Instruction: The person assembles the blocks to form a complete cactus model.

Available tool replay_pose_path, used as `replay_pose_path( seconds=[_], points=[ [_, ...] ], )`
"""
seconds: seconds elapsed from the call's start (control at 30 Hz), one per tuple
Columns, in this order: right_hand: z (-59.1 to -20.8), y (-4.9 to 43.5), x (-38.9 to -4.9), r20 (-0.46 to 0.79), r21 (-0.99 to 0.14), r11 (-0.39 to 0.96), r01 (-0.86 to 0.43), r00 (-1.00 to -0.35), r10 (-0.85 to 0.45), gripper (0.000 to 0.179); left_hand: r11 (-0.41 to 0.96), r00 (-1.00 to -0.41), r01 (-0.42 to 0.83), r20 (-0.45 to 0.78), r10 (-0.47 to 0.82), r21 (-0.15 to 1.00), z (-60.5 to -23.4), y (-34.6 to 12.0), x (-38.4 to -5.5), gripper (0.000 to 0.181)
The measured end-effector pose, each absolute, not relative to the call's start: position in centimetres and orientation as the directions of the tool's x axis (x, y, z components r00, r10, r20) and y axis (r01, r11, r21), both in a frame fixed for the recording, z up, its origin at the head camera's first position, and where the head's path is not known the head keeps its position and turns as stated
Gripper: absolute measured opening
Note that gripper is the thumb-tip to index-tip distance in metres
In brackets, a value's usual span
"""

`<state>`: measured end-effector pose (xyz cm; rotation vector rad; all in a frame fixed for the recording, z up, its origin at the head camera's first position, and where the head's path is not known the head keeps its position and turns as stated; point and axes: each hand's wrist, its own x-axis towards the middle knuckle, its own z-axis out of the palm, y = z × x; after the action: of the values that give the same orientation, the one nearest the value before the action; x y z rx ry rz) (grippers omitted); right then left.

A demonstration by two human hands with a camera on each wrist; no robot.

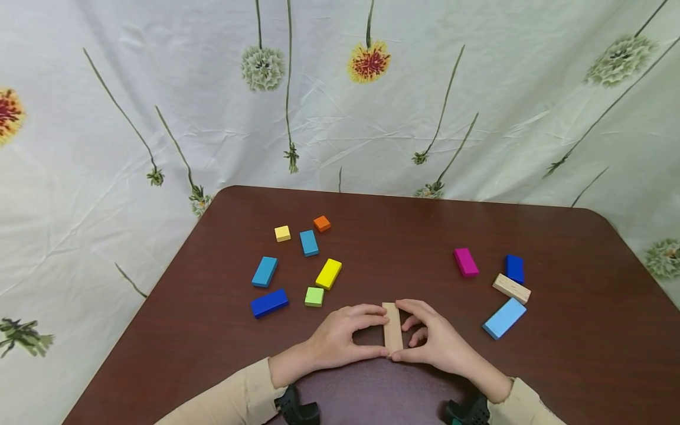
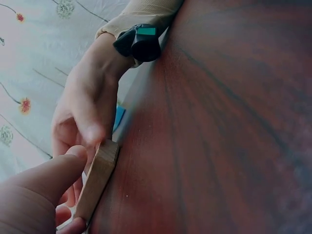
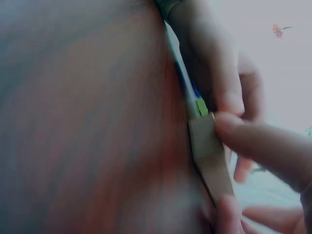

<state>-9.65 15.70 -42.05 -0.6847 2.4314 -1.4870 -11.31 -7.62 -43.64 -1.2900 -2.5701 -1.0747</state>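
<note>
A plain wooden block (image 1: 393, 332) lies lengthwise near the front of the table, between the two hands. My left hand (image 1: 340, 335) holds it from the left side, thumb at the near end and fingertips toward the far end. From the right, my right hand (image 1: 438, 339) grips it, with the thumb at the near corner and the index finger at the far end; its other fingers curl beside the block. In the left wrist view the wooden block (image 2: 98, 178) sits low against the tabletop. The right wrist view shows both thumbs by the near end of the wooden block (image 3: 207, 141).
On the dark table (image 1: 393, 230), left of the hands, lie several coloured blocks, among them a lime green block (image 1: 314, 297) and a dark blue block (image 1: 269, 303). To the right are a magenta block (image 1: 466, 262), another wooden block (image 1: 511, 288) and a light blue block (image 1: 504, 319).
</note>
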Motion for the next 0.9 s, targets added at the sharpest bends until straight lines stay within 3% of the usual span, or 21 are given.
replay_pose_path(
  seconds=[0.17, 0.53, 0.9],
  points=[
    [-42.1, 16.5, -9.7, 0.065, -0.883, 0.344, -0.320, -0.808, -0.586, 0.084, 0.415, -0.617, 0.763, 0.365, 0.697, 0.495, -43.7, -7.8, -11.2, 0.043],
    [-43.1, 16.5, -9.0, 0.164, -0.766, 0.442, -0.466, -0.808, -0.567, 0.072, 0.403, -0.568, 0.809, 0.392, 0.724, 0.428, -43.7, -8.2, -10.7, 0.039],
    [-43.4, 17.0, -8.1, 0.291, -0.525, 0.538, -0.660, -0.733, -0.615, 0.059, 0.341, -0.484, 0.865, 0.429, 0.763, 0.369, -43.6, -8.4, -10.3, 0.034]
  ],
)
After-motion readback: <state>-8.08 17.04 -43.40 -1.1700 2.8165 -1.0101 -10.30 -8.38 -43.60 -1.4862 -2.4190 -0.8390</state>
